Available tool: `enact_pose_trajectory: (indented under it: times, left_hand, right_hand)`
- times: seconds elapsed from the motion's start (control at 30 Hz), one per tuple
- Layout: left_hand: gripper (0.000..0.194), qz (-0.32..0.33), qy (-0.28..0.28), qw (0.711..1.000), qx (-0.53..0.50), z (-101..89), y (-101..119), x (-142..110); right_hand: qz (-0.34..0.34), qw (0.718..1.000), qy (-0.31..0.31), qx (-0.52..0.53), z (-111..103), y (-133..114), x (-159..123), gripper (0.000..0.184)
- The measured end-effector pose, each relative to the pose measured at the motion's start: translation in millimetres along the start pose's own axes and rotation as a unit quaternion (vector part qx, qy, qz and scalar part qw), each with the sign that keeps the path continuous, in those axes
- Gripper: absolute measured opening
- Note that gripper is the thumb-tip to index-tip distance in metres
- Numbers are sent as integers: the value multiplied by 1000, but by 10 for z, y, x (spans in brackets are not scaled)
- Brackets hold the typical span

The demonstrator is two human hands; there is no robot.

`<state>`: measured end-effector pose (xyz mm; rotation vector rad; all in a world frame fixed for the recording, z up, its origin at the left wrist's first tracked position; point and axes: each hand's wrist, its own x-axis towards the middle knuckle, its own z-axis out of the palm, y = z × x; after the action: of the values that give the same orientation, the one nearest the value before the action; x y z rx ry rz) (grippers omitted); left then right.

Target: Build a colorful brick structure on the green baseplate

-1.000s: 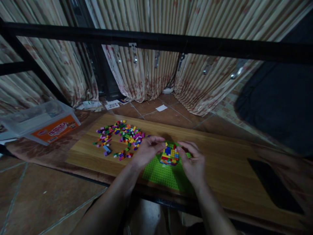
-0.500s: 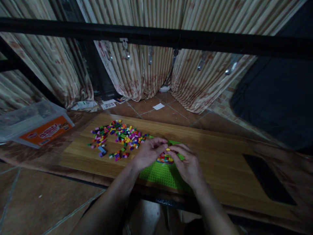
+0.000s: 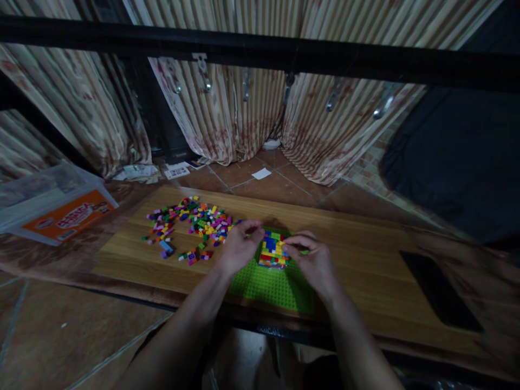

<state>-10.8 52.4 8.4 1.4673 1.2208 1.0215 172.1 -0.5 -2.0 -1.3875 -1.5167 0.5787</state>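
Note:
A block built of coloured toy bricks (image 3: 273, 250) stands on a green studded baseplate (image 3: 270, 290), its top showing blue, yellow, green and red pieces. My left hand (image 3: 240, 248) is beside the block's left edge, thumb and fingers loosely curved and apart, with nothing visible in them. At the right edge, my right hand (image 3: 314, 262) pinches a yellow brick (image 3: 284, 247) against or just over the block's top. The fingertips partly cover that brick, so whether it is seated cannot be seen.
Loose bricks (image 3: 207, 219) lie scattered on the wooden board (image 3: 357, 271) to the left. A clear plastic box (image 3: 52, 203) with an orange label stands at far left. A dark flat object (image 3: 441, 290) lies at right. A black bar with hooks crosses above, before curtains.
My hands were together over the block with a yellow brick between their fingertips. They have parted, the left moving left, uncovering the block's top; the right stays at its right edge.

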Motion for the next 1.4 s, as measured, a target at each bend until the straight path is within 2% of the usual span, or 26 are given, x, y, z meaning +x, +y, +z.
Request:
enact_pose_trajectory:
  times: [0.3,0.5,0.8,1.03,1.13,1.3,1.4]
  left_hand:
    - [25,-11,-55,998,-14,163,32,-29]
    - [24,-25,-25,999,17,251,11,-4]
    - [18,-82,-22,995,-56,331,61,17]
    - [16,-59,-15,998,-13,367,15,40]
    - [20,-42,-21,999,18,374,-10,1]
    - [35,22,-6,997,68,272,4,-103]
    - [31,26,34,992,115,11,9,-78]
  right_hand:
    - [22,999,19,22,64,31,74,12]
    - [70,996,21,53,98,53,71,15]
    - [113,989,6,96,101,96,91,25]
    - [135,982,6,133,107,49,113,26]
    - [150,977,9,150,110,49,99,29]
    - [147,981,9,128,42,44,53,38]
    - [159,981,81,70,-44,-15,32,37]
